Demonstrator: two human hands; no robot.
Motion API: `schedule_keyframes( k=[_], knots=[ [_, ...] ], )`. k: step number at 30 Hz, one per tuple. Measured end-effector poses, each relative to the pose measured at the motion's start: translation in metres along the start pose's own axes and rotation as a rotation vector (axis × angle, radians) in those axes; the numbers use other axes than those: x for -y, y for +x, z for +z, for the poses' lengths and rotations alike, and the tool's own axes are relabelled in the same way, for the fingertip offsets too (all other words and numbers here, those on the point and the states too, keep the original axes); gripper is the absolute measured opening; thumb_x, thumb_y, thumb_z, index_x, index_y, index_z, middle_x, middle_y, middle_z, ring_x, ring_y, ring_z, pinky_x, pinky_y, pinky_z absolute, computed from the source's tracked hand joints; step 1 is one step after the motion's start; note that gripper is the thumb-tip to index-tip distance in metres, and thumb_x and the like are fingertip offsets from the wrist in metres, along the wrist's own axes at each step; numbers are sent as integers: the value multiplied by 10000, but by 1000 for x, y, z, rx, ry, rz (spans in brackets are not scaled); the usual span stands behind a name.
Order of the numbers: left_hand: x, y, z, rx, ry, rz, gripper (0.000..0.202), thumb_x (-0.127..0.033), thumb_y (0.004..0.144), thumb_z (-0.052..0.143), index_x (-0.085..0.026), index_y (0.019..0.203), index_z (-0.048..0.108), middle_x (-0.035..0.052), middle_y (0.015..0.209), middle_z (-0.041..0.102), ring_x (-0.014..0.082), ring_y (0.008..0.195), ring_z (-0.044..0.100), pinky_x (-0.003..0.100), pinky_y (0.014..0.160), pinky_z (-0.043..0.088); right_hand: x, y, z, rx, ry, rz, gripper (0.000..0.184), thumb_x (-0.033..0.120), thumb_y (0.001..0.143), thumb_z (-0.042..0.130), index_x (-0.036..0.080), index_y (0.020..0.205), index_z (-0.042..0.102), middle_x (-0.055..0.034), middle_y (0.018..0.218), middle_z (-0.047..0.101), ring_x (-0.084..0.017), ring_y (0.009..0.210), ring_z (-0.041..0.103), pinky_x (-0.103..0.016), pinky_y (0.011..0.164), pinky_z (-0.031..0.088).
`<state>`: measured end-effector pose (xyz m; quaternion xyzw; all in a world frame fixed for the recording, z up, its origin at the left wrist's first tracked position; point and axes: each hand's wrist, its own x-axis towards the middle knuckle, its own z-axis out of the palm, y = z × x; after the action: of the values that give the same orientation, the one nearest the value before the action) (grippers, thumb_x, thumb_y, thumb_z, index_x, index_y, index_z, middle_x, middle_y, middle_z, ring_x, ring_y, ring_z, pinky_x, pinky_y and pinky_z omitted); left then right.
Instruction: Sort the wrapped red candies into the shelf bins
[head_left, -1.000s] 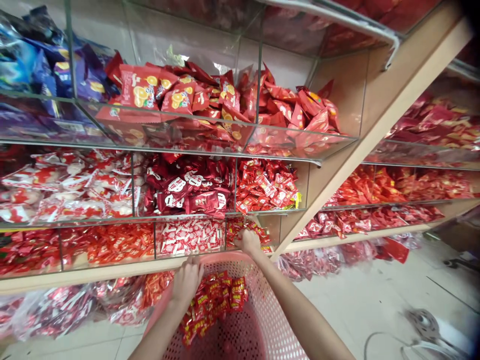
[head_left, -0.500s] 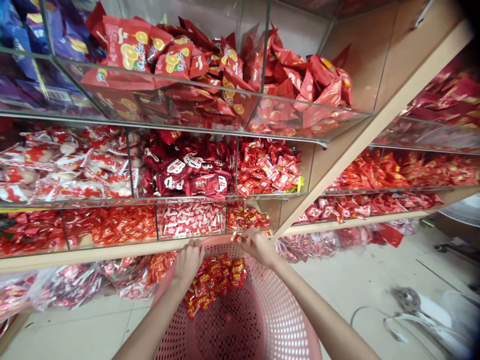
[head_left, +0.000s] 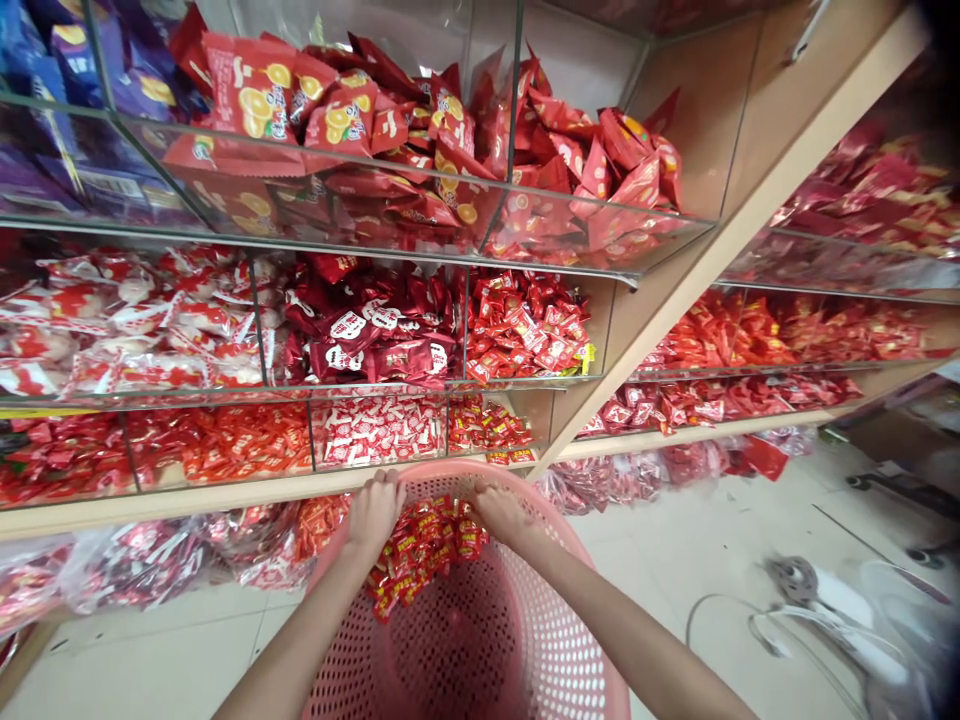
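A pink perforated basket (head_left: 525, 650) tilts up against the lowest shelf edge, with a heap of small red candy packets (head_left: 424, 555) piled at its far end. My left hand (head_left: 373, 510) is closed over the basket's far rim, left of the heap. My right hand (head_left: 501, 510) reaches down into the basket at the heap's right side, fingers curled among the packets; whether it holds any is hidden. Just above the hands, the bottom glass bin holds similar red packets (head_left: 487, 425).
Glass-fronted shelf bins (head_left: 375, 330) full of red and white wrapped sweets rise in front. Clear bags of candy (head_left: 150, 570) lie on the floor under the shelf. A wooden divider (head_left: 720, 240) slants to the right. A fan (head_left: 825, 610) lies on the tiled floor at right.
My right hand came out of the bottom bin and dropped into the basket beside the heap. The left hand stayed on the rim. The view shifted slightly up.
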<state>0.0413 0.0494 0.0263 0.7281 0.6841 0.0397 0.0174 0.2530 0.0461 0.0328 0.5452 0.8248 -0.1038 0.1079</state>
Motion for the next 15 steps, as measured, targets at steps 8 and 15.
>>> schedule_keyframes(
  k=[8, 15],
  knots=[
    [1, 1, 2, 5, 5, 1, 378, -290, 900, 275, -136, 1067, 577, 122, 1000, 620, 214, 781, 646, 309, 629, 496, -11, 8, -11, -232, 109, 9, 248, 320, 910, 403, 182, 950, 604, -80, 945, 658, -176, 812, 636, -230, 648, 414],
    [2, 3, 8, -22, 16, 14, 379, -281, 901, 272, -125, 1063, 577, 123, 976, 625, 220, 783, 645, 312, 629, 498, -34, 76, -59, -412, 297, 339, 282, 365, 900, 403, 174, 893, 610, -94, 849, 670, -175, 787, 627, -232, 630, 381]
  ],
)
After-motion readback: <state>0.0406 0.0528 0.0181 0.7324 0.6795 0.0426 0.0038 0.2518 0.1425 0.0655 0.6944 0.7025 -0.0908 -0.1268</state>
